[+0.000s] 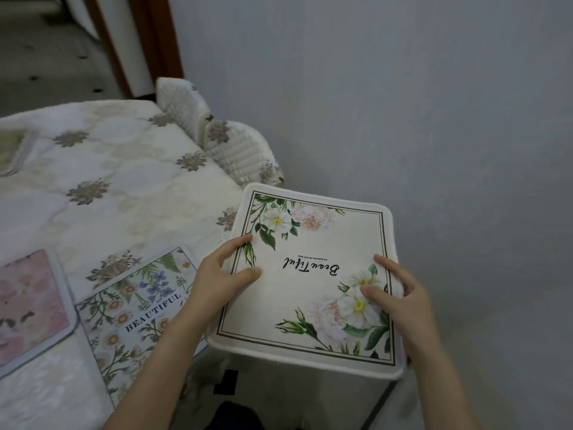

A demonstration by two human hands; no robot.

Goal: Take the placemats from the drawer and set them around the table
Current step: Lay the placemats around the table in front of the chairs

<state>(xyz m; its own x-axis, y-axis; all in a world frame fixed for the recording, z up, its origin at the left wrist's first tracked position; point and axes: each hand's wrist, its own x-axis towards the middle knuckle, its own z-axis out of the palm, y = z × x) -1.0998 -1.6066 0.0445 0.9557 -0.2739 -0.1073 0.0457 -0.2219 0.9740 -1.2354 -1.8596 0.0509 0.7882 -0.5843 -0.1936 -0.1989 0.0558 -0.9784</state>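
A cream placemat [310, 243] with white roses and the word "Beautiful" is held flat in the air, just right of the table's edge. My left hand [221, 274] grips its left edge, thumb on top. My right hand [393, 293] grips its right edge, thumb on the printed flowers. On the table [108, 169], covered by a white quilted cloth with brown flower motifs, lie a floral "BEAUTIFUL" placemat [136, 308] at the near edge, a pink placemat [28, 305] to its left, and part of another mat [11, 150] at the far left.
A chair back with a white knitted cover [235, 150] stands at the table's far right corner. A pale grey wall [403, 88] fills the right side. A brown door frame [148, 41] stands at the back left. Pale floor shows below the held mat.
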